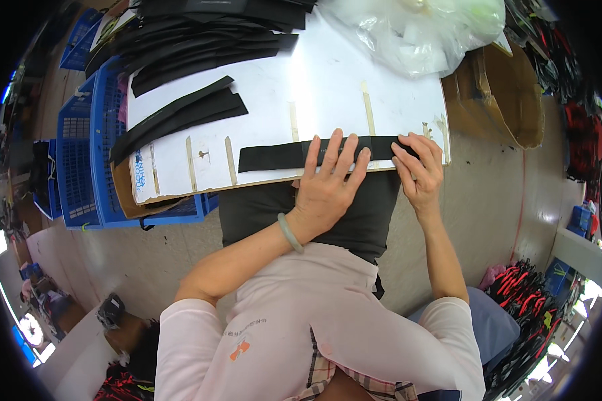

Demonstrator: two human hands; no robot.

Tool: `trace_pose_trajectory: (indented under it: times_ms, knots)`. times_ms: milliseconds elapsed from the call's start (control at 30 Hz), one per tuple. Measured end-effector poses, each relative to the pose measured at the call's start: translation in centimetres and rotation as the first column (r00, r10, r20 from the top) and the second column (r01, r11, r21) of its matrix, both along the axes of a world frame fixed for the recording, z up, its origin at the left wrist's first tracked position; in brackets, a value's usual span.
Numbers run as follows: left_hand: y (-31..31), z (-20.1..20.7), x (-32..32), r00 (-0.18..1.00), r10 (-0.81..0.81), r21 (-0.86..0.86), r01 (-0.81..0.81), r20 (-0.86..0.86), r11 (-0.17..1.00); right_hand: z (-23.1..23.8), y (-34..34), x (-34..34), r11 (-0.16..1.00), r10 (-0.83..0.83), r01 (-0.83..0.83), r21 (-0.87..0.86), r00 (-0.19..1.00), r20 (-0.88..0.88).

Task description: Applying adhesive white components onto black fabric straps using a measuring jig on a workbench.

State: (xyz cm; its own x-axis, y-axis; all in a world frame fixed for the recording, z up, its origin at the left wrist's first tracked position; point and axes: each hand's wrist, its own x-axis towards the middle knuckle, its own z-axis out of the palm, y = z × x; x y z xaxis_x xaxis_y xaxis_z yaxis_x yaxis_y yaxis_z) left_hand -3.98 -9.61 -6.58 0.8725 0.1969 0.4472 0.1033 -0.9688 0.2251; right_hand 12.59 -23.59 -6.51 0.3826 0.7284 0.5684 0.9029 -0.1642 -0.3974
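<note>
A long black fabric strip (271, 157) lies flat along the near edge of a white board (261, 73). My left hand (329, 190), with a pale bangle at its wrist, rests on the middle of the strip, its fingers stretched out and apart. At the strip's right end, my right hand (421, 175) is closed, thumb and fingers curled onto the end. The fingers partly hide that end. Small faint print shows on the strip between the left fingers.
More black strips (180, 117) lie at the board's left, with a thick stack (207, 47) behind them. A clear plastic bag (415, 33) sits at the far right. Blue crates (107, 147) stand on the left, and an open cardboard box (502, 100) on the right.
</note>
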Motion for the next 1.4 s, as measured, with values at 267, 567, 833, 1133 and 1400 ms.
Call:
trace_pose_trajectory:
  times_ms: [267, 567, 833, 1133, 1400]
  knots:
    - [-0.7, -0.1, 0.0, 1.0, 0.004, -0.077, -0.003, 0.011, 0.997, 0.4, 0.0, -0.1, 1.0, 0.001, -0.001, -0.015, 1.0, -0.014]
    - [-0.5, -0.5, 0.1, 0.999, -0.001, -0.087, 0.005, 0.041, 0.996, 0.7, 0.1, -0.2, 0.999, -0.014, 0.012, -0.05, 0.999, -0.05]
    - [-0.5, -0.5, 0.0, 0.999, 0.013, -0.072, -0.011, 0.036, 0.997, 0.1, 0.1, 0.1, 1.0, -0.005, 0.004, -0.03, 0.999, -0.043]
    - [-0.5, -0.1, 0.1, 0.999, 0.02, -0.039, -0.019, 0.04, 0.999, 2.5, 3.5, -0.5, 0.995, 0.041, -0.053, -0.08, 0.988, -0.149]
    - [-1.0, -1.6, -0.4, 0.999, 0.034, -0.043, -0.034, -0.007, 0.999, 4.7, 10.9, -3.7, 0.938, 0.339, -0.348, -0.006, 0.918, -0.203]
